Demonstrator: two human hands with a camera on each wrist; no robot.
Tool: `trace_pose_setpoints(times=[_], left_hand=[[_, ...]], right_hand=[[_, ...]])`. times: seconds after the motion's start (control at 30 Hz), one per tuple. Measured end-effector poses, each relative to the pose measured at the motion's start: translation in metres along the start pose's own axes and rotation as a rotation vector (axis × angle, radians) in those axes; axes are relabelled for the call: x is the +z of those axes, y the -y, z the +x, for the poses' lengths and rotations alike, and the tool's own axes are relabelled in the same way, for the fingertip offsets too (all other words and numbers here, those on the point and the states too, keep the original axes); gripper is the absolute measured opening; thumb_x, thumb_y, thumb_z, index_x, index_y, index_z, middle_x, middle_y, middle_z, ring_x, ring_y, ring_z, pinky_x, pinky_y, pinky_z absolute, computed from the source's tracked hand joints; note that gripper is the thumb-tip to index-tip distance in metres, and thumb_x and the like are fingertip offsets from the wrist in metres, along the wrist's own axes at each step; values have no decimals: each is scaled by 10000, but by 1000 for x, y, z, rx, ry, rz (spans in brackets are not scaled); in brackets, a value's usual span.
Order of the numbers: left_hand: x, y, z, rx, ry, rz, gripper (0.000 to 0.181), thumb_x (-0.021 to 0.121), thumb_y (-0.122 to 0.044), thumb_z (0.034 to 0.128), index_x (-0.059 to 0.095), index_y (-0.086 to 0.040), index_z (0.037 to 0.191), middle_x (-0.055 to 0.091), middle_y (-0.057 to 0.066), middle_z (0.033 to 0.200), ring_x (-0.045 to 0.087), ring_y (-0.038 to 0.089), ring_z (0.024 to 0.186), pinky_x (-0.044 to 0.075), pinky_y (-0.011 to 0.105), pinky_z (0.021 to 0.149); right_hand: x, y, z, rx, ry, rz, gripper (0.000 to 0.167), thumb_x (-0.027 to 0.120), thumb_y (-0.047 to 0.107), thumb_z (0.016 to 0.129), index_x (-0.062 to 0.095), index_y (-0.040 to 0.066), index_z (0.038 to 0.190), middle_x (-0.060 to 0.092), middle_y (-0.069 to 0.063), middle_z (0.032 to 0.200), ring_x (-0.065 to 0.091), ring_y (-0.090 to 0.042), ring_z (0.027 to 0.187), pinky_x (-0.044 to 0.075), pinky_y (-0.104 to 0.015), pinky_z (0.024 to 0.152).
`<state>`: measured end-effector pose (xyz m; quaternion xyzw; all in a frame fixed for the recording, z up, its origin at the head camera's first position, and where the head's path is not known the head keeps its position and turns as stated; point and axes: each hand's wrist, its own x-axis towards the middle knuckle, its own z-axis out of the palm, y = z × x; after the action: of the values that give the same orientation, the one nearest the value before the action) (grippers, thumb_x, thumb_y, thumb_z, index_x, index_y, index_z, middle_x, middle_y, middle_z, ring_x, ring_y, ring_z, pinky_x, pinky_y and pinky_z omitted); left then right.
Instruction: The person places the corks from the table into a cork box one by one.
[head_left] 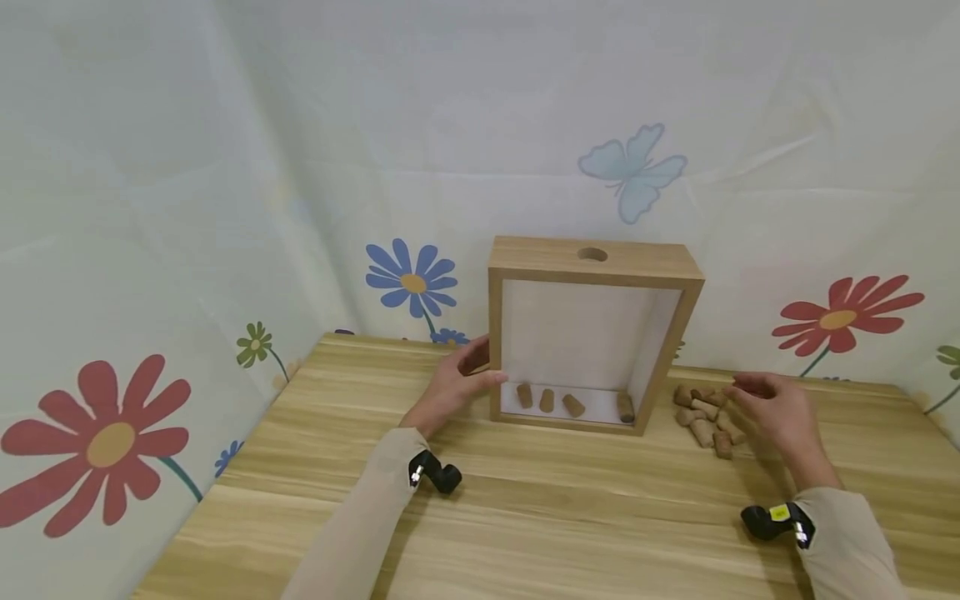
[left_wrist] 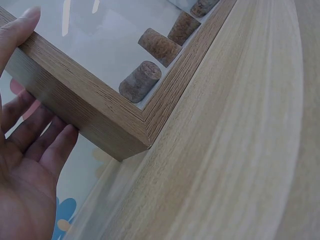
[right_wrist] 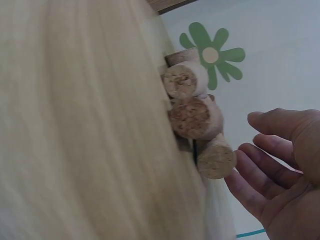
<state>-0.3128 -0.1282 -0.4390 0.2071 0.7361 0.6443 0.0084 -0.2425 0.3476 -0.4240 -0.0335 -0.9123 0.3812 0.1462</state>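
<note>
A wooden shadow box (head_left: 596,262) with a clear front and a round hole in its top stands upright on the table. Several corks (head_left: 547,401) lie inside along its bottom. My left hand (head_left: 453,385) holds the box's left side, the thumb on the front and the fingers around the side toward the back, as the left wrist view shows. To the right of the box lies a loose pile of corks (head_left: 703,432). My right hand (head_left: 780,414) is at the pile's right side, fingers loosely bent and thumb apart, with nothing between them (right_wrist: 285,165).
The wood-grain table (head_left: 540,517) stretches in front of the box. Right behind it hangs a pale cloth (head_left: 480,108) printed with flowers and a butterfly. Each wrist carries a small black camera (head_left: 772,522).
</note>
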Motion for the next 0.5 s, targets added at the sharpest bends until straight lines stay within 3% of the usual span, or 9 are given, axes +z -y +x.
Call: trace_pose_setpoints(times=[0.1, 0.2, 0.5], left_hand=[[0, -1, -1, -4, -4, 8, 780, 830, -188, 934, 453, -54, 1603, 580, 146, 1504, 554, 298, 1383, 472, 404, 1135], [0, 1, -1, -3, 2, 17, 783, 828, -199, 936, 449, -63, 1607, 573, 143, 1513, 548, 295, 1391, 467, 401, 1139], [-1, 2, 0, -4, 3, -6, 774, 824, -184, 943, 448, -69, 1609, 569, 138, 1521, 546, 295, 1397, 471, 396, 1136]], right_hand=[[2, -3, -1, 19, 64, 9, 467, 628, 244, 1090, 622, -167, 1313, 666, -356, 1231, 658, -253, 991, 470, -126, 661], [4, -5, -3, 43, 118, 25, 504, 575, 268, 1112, 586, -181, 1342, 621, -388, 1291, 603, -453, 1141, 464, -123, 675], [8, -8, -1, 63, 137, 40, 562, 575, 316, 1112, 577, -191, 1356, 607, -399, 1317, 591, -440, 1165, 487, -138, 685]])
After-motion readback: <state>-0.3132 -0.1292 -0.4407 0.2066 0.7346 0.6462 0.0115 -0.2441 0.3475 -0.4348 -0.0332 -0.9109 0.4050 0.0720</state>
